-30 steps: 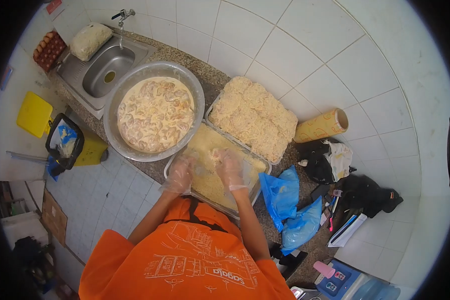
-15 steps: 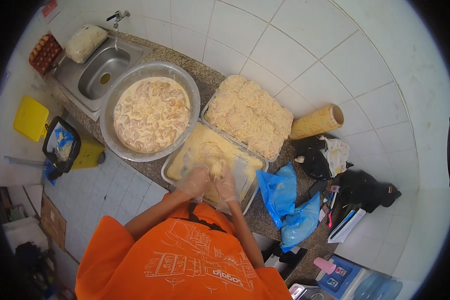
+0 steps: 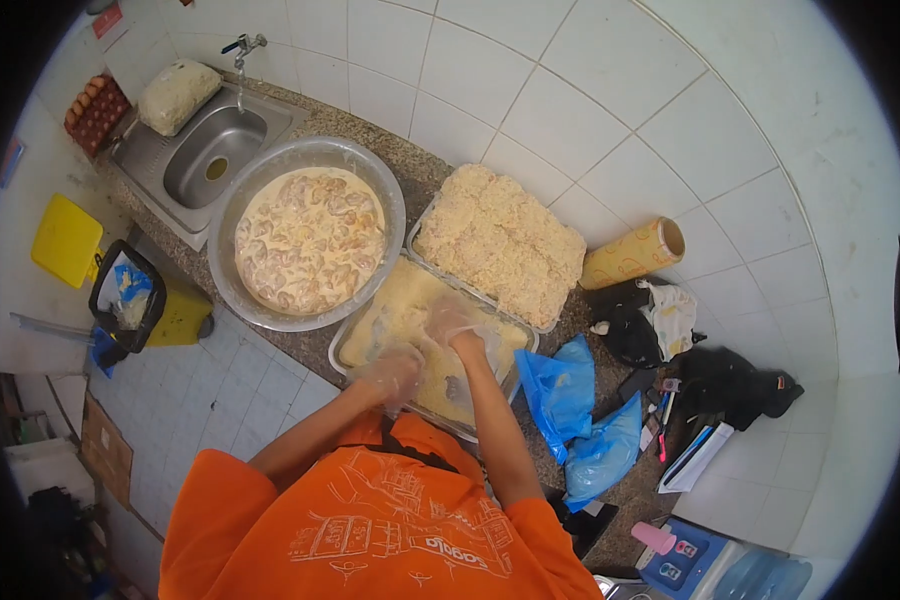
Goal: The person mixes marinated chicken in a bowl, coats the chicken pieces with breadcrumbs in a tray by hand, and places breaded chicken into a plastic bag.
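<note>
A shallow tray [image 3: 520, 385] of pale yellow crumbs lies in front of me. My left hand [image 3: 397, 372], in a clear plastic glove, is over the tray's near left part; its fingers are blurred. My right hand [image 3: 452, 318], gloved too, reaches farther in and touches the crumbs near the middle, its fingertips hard to make out. Behind the tray to the left stands a large metal bowl [image 3: 394, 215] with raw pieces in creamy batter [image 3: 310, 240]. A second tray, heaped with crumb-coated pieces [image 3: 500, 240], is against the wall.
At the left are a steel sink [image 3: 215, 165] with a tap [image 3: 242, 45], and a yellow bin [image 3: 178, 318]. Right of the trays lie blue plastic bags [image 3: 605, 450], a film roll [image 3: 632, 255], black bags [image 3: 630, 325] and a pink cup [image 3: 653, 537].
My hands were together near the tray's front half a second ago. Now they are apart, the right one farther forward over the crumbs. The view has shifted slightly.
</note>
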`<state>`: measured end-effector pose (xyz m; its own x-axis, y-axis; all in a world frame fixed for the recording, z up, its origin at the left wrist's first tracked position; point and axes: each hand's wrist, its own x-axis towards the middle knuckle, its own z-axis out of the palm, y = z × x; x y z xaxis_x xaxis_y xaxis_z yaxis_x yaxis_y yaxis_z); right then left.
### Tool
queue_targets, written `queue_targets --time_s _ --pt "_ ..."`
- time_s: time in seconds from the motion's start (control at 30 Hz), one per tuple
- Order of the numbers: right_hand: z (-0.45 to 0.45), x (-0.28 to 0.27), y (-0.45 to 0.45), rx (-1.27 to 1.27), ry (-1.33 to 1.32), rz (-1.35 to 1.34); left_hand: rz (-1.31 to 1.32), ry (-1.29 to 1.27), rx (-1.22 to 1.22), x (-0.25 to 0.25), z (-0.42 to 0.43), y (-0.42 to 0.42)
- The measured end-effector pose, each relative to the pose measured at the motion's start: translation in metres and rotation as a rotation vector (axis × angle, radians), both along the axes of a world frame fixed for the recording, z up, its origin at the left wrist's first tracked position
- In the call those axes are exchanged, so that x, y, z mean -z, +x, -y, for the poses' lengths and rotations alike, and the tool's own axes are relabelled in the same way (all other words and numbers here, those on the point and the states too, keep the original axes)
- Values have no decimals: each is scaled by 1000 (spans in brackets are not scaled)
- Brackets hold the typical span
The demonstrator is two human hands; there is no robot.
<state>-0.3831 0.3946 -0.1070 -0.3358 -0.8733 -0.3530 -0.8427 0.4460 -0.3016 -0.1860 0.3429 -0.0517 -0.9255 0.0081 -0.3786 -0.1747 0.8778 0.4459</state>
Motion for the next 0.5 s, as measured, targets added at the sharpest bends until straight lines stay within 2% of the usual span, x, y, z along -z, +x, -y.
queue_targets --time_s 0.07,0.1,0.13,0.2,0.27,0.3,0.37,0.4,0.5 --pt "-2 -28 -2 -75 72 -36 -357 175 -238 20 8 23" --pt "-7 -52 0 -41 -1 24 -533 264 -355 26 10 29" --pt "-15 -81 4 -3 -73 88 -527 328 -480 10 11 30" --pt "-37 -98 15 117 -211 209 -501 462 -734 -42 12 35" --pt "-52 -99 20 274 -370 306 -467 689 -875 -37 17 37" --pt "-58 -94 19 206 -434 223 -445 807 -947 -39 18 37" --pt "-70 -81 14 75 -554 58 -501 628 -904 -44 20 31" --pt "-69 -87 12 107 -544 98 -531 535 -878 -50 26 24" --pt "-67 -112 11 233 -511 216 -697 553 -788 -58 51 -1"
